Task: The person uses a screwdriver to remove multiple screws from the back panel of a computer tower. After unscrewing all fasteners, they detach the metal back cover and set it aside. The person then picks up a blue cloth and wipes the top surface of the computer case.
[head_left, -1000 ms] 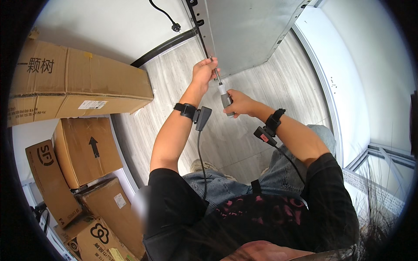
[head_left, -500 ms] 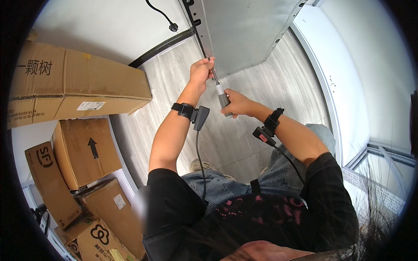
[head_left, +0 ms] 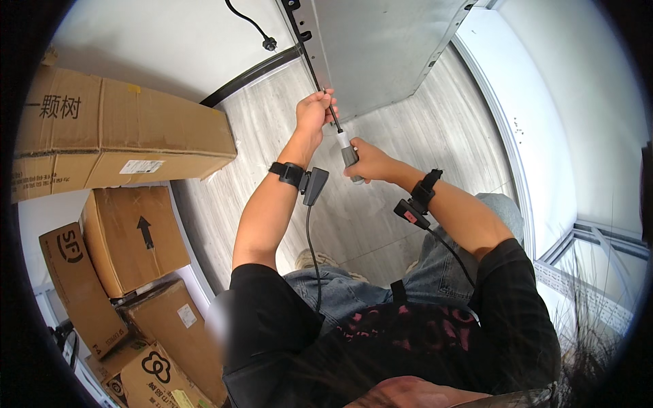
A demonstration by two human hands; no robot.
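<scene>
A grey metal panel (head_left: 388, 47) with a black edge strip stands upright ahead of me on the wood-look floor. A screwdriver (head_left: 343, 139) with a grey and white handle points its thin shaft up at the panel's lower left edge. My right hand (head_left: 367, 162) is wrapped around the handle. My left hand (head_left: 314, 112) pinches the shaft close to its tip, right against the edge strip. Both wrists carry black straps with small devices and cables.
Several cardboard boxes (head_left: 115, 136) are stacked along my left side. A black power cable with a plug (head_left: 269, 44) lies on the white wall or floor behind the panel. White wall panels and a metal frame (head_left: 598, 238) run along the right.
Both hands and the screwdriver stay at the panel's edge; the view has shifted only slightly.
</scene>
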